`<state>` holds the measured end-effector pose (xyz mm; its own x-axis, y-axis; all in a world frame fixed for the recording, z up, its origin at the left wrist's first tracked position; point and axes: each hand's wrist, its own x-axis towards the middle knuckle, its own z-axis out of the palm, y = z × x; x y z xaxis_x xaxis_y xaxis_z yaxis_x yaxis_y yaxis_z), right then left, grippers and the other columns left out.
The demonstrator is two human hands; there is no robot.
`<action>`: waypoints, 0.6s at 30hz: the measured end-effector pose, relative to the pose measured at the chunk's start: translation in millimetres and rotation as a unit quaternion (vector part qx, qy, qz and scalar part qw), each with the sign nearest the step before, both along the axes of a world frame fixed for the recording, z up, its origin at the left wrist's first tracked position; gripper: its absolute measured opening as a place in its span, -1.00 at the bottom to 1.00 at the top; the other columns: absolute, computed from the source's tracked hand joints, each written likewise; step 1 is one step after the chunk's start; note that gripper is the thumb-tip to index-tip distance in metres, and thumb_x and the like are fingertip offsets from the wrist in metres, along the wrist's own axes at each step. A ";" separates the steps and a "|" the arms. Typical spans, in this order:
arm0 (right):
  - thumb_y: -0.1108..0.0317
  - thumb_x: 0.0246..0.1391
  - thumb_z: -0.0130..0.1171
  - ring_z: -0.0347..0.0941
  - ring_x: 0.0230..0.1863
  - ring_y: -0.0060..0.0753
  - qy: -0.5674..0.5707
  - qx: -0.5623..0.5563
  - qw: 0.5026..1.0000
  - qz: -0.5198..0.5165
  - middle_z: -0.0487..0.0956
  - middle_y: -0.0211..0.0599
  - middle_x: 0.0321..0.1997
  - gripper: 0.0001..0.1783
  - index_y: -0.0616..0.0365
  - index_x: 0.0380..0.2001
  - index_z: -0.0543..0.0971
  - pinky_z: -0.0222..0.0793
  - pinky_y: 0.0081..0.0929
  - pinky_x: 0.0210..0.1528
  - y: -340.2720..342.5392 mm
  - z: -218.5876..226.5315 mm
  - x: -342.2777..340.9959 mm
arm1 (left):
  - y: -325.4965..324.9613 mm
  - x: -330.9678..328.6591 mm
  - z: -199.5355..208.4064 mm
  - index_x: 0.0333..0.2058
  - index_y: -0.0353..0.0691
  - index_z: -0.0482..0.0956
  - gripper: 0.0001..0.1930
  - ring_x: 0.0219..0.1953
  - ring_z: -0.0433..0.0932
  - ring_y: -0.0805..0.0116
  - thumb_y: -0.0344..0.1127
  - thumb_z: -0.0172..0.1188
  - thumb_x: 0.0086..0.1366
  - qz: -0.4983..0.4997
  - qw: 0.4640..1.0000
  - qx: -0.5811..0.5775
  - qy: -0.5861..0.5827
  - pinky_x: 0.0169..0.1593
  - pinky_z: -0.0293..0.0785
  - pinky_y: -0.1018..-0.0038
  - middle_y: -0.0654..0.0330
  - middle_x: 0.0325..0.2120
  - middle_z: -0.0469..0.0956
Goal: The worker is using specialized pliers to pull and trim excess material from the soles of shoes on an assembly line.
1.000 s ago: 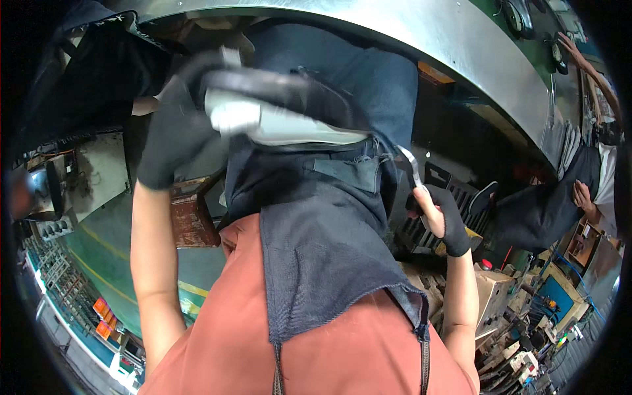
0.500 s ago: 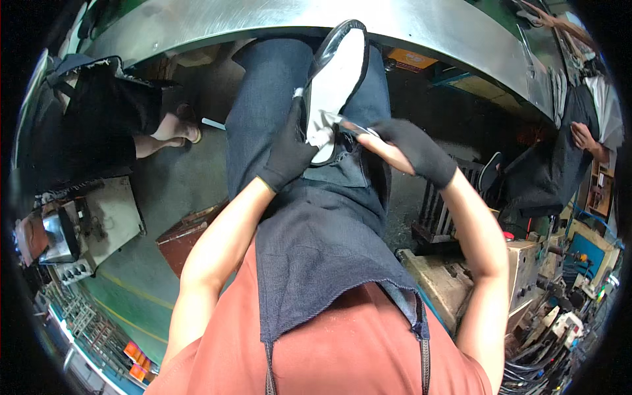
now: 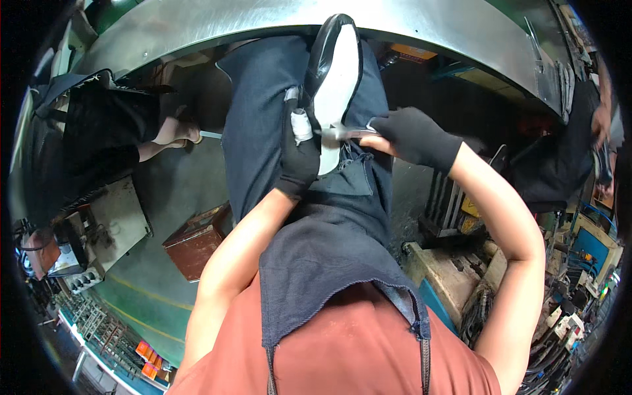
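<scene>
A shoe [image 3: 337, 85] with a shiny black upper lies sole up across my lap, its white underside showing and its toe pointing at the bench. My left hand [image 3: 299, 158], in a black glove with white tape on two digits, grips the shoe's left side near the heel. In my gloved right hand [image 3: 415, 138] is a hammer [image 3: 337, 132], slightly blurred. Its head is over the rear part of the white sole; whether it touches cannot be told. My right fingers are wrapped round the handle.
A metal bench [image 3: 276, 16] curves across the far side, just past the toe. A brown box [image 3: 197, 243] stands on the floor at left. Co-workers' dark clothing [image 3: 105, 131] shows at left and at right. Worn machinery [image 3: 441, 276] stands by my right arm.
My left hand has turned more upright along the shoe, its taped thumb now raised. The hammer has shifted slightly lower on the sole, and my right elbow has swung outward.
</scene>
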<state>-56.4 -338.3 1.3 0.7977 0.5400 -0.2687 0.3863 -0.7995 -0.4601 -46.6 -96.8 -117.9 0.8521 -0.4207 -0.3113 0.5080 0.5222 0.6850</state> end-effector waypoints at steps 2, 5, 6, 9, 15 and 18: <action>-0.07 0.29 0.03 0.55 -0.43 -0.08 0.209 0.070 0.974 -0.051 0.58 -0.10 -0.49 -0.49 0.19 -0.44 0.59 0.41 -0.28 -0.34 -1.9 13.1 6.3 | -6.5 3.6 1.9 0.36 -0.41 0.02 -0.38 0.37 0.18 0.04 -0.09 -0.16 0.52 0.040 0.963 0.184 -0.194 0.39 0.09 0.30 -0.11 0.31 0.20; -0.02 0.31 0.02 0.55 -0.45 0.01 0.200 -0.067 0.977 -0.036 0.55 0.05 -0.52 -0.50 0.24 -0.41 0.61 0.40 -0.18 -0.35 -2.6 31.5 23.1 | -12.9 12.8 7.0 0.33 -0.48 0.04 -0.36 0.36 0.19 -0.15 -0.13 -0.06 0.47 0.096 0.771 0.427 -0.463 0.36 0.15 0.21 -0.30 0.26 0.24; -0.02 0.27 0.06 0.55 -0.48 -0.02 0.114 -0.078 0.990 -0.003 0.57 -0.05 -0.54 -0.53 0.18 -0.46 0.63 0.43 -0.20 -0.38 -4.8 38.8 25.9 | -11.9 15.8 3.0 0.34 -0.46 -0.02 -0.31 0.34 0.22 -0.17 -0.17 0.01 0.43 0.071 0.795 0.435 -0.416 0.33 0.20 0.19 -0.31 0.26 0.23; 0.00 0.18 0.14 0.55 -0.46 -0.09 0.169 -0.256 0.951 0.034 0.58 -0.11 -0.50 -0.59 0.12 -0.49 0.63 0.46 -0.21 -0.38 38.7 73.2 30.2 | -1.3 22.1 4.3 0.36 -0.43 -0.14 -0.24 0.31 0.27 -0.15 -0.25 0.09 0.38 0.035 0.803 0.471 -0.364 0.24 0.31 0.19 -0.32 0.24 0.24; -0.05 0.18 0.07 0.60 -0.34 -0.14 -0.050 -0.024 0.975 0.215 0.59 -0.09 -0.34 -0.56 0.13 -0.40 0.62 0.50 -0.22 -0.29 76.8 43.8 -15.1 | 20.6 65.9 22.7 0.34 -0.36 0.11 -0.40 0.21 0.38 0.22 -0.20 0.04 0.46 -0.193 0.973 0.117 -0.053 0.31 0.24 0.36 0.03 0.19 0.38; -0.11 0.29 -0.06 0.60 -0.27 -0.12 0.052 0.013 0.991 0.122 0.59 -0.11 -0.28 -0.47 0.17 -0.36 0.59 0.52 -0.23 -0.19 51.9 17.3 12.8 | 31.7 67.7 30.9 0.25 -0.36 0.30 -0.56 0.18 0.41 0.24 -0.24 -0.10 0.52 -0.168 0.912 0.210 -0.308 0.29 0.28 0.34 0.03 0.12 0.46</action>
<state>-43.6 -286.4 18.6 0.6108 0.7215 -0.3261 0.5161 -0.6751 -0.5271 21.1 -65.1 -87.1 0.7647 -0.6443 -0.0101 0.0412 0.0334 0.9986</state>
